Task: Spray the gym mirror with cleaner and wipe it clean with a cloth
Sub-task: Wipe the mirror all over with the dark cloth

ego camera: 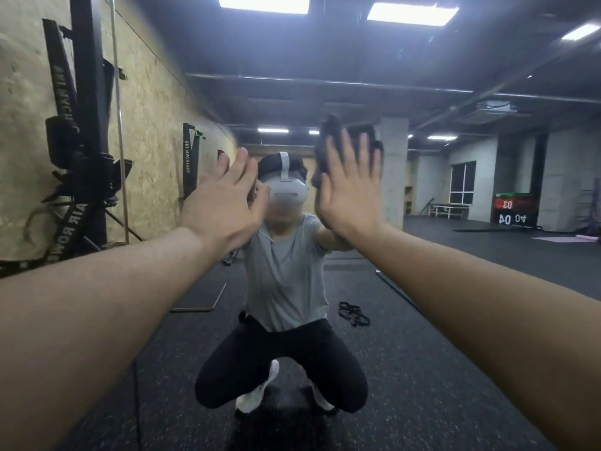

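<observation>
At nine o'clock the mirror (455,281), which fills the whole view, reflects a chipboard wall (153,102) hung with black rowing machines (87,131). Moving rightward, the left hand (224,203) reaches up toward the glass just left of centre, fingers straight and close together, palm toward the surface and holding nothing; whether it touches the glass cannot be told. Behind it, at the centre, the reflection shows a crouching person in a grey T-shirt (286,275) wearing a white headset (287,188). Just right of centre, toward one o'clock, the right hand (353,187) lies flat with fingers spread and straight, pressing a dark cloth (328,148) against the mirror; the cloth shows above and beside the fingertips. At three o'clock the reflection holds a red-and-black box (513,211) with mirrored numbers.
</observation>
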A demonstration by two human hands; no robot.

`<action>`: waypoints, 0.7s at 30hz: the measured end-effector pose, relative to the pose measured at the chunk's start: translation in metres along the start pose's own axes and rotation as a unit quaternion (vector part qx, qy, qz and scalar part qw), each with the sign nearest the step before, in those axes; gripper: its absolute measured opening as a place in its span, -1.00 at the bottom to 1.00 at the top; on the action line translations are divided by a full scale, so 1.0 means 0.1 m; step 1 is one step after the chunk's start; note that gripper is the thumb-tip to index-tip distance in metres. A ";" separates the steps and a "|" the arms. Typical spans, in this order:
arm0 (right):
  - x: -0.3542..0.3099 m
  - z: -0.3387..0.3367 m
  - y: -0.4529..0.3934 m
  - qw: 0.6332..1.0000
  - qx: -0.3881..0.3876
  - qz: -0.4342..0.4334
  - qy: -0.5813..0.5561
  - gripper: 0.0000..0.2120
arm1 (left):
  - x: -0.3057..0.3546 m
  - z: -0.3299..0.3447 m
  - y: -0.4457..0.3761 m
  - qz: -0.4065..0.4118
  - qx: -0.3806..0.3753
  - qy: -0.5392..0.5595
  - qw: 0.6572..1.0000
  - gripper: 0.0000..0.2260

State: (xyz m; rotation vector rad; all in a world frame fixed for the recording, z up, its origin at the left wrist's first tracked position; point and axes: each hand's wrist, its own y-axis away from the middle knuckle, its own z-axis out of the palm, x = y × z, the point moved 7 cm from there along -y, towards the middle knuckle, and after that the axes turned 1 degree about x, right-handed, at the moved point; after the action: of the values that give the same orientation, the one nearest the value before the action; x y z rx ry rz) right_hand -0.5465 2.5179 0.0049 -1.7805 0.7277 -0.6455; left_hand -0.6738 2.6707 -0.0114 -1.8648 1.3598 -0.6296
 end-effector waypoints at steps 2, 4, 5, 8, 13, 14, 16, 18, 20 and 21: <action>-0.51 0.11 -0.06 0.994 -0.032 -0.095 0.032 -0.40 | -0.01 -0.01 -0.02 0.001 -0.004 -0.006 1.000 -0.38; -0.85 0.23 -0.03 0.986 -0.059 -0.149 0.049 -0.39 | -0.01 -0.02 -0.02 0.005 -0.005 -0.012 1.000 -0.30; -0.91 0.24 -0.03 0.985 -0.059 -0.155 0.050 -0.39 | 0.00 -0.03 -0.02 0.007 -0.005 -0.011 1.000 -0.25; -0.80 0.21 -0.04 0.981 -0.043 -0.184 0.050 -0.42 | 0.00 -0.04 -0.02 0.009 -0.011 -0.009 1.000 -0.18; -0.04 0.04 -0.02 0.993 -0.020 -0.110 0.026 -0.45 | 0.00 -0.03 -0.01 -0.005 -0.013 -0.003 1.000 -0.36; 0.19 0.01 0.02 0.997 -0.016 -0.071 0.022 -0.45 | 0.01 -0.04 0.00 -0.005 -0.016 0.001 1.000 -0.35; 0.62 -0.03 0.10 0.999 -0.025 0.007 0.024 -0.43 | 0.02 -0.06 0.00 -0.005 -0.025 0.009 1.000 -0.34; 1.00 -0.09 0.21 0.995 -0.030 0.096 0.019 -0.41 | 0.04 -0.06 0.00 -0.010 -0.031 0.015 0.999 -0.32; 1.27 -0.14 0.30 0.984 -0.030 0.174 0.007 -0.41 | 0.06 -0.07 0.00 -0.016 -0.029 0.016 0.999 -0.32; 1.34 -0.16 0.30 0.980 -0.030 0.198 -0.001 -0.41 | 0.07 -0.08 0.01 -0.018 -0.028 0.015 0.999 -0.31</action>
State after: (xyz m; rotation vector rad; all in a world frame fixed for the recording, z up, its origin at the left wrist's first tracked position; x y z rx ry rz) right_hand -0.4736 2.4009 -0.0078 -1.6244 1.0755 -0.3558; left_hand -0.6778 2.6623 -0.0072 -1.9342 1.3794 -0.6467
